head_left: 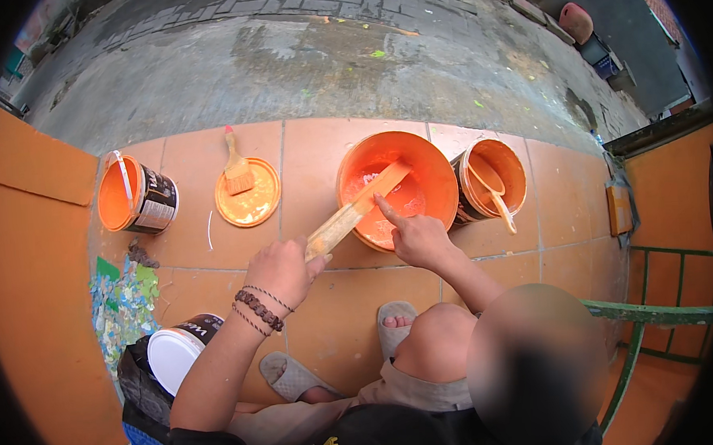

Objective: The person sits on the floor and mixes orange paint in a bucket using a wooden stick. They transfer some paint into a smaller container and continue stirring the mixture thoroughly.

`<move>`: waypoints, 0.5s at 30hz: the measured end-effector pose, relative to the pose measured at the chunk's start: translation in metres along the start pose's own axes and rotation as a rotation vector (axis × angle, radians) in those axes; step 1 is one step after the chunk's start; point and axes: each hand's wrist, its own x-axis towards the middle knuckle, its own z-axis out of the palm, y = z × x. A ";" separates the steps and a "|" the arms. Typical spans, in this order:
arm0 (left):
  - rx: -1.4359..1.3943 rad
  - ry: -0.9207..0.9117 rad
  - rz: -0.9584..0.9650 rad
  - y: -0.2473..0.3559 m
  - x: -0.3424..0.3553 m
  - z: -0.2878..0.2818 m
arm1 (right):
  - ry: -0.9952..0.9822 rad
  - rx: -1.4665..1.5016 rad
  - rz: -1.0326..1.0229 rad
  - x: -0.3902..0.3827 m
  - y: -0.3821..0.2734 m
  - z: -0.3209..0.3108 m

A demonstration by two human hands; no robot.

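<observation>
On the tiles (309,156), a brush (238,174) rests on a lid (260,199); the left hand (281,273) grips a wooden stick (357,210) slanting into an orange bucket (441,178); the right hand (420,239), loosely bent, forefinger (388,211) outstretched, seemingly touches the stick.

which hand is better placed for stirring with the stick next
Probably the left hand: it grips the stick by its near end, while the right hand only has a finger at it.
</observation>
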 end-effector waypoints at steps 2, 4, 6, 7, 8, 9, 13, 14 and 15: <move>-0.018 -0.009 -0.007 -0.001 0.001 0.000 | 0.018 -0.006 -0.059 -0.002 -0.005 -0.002; -0.041 -0.012 -0.007 -0.002 0.002 0.001 | -0.044 -0.030 -0.040 -0.002 -0.009 -0.007; -0.066 -0.005 -0.006 -0.004 0.003 0.001 | -0.055 -0.044 -0.036 0.002 -0.006 -0.008; -0.077 0.013 0.010 -0.006 0.004 0.002 | -0.036 -0.045 -0.041 0.005 0.000 -0.005; -0.089 0.030 0.026 -0.008 0.004 0.004 | -0.017 -0.046 -0.046 0.009 0.006 -0.003; -0.100 0.046 0.041 -0.011 0.004 0.006 | -0.021 -0.059 -0.026 0.012 0.010 -0.002; -0.123 0.073 0.068 -0.018 0.005 0.011 | -0.031 -0.067 0.039 0.025 0.027 -0.002; -0.125 0.072 0.068 -0.019 0.006 0.011 | -0.032 -0.059 0.051 0.028 0.032 -0.002; -0.127 0.068 0.071 -0.018 0.007 0.012 | -0.037 -0.048 0.082 0.032 0.039 -0.002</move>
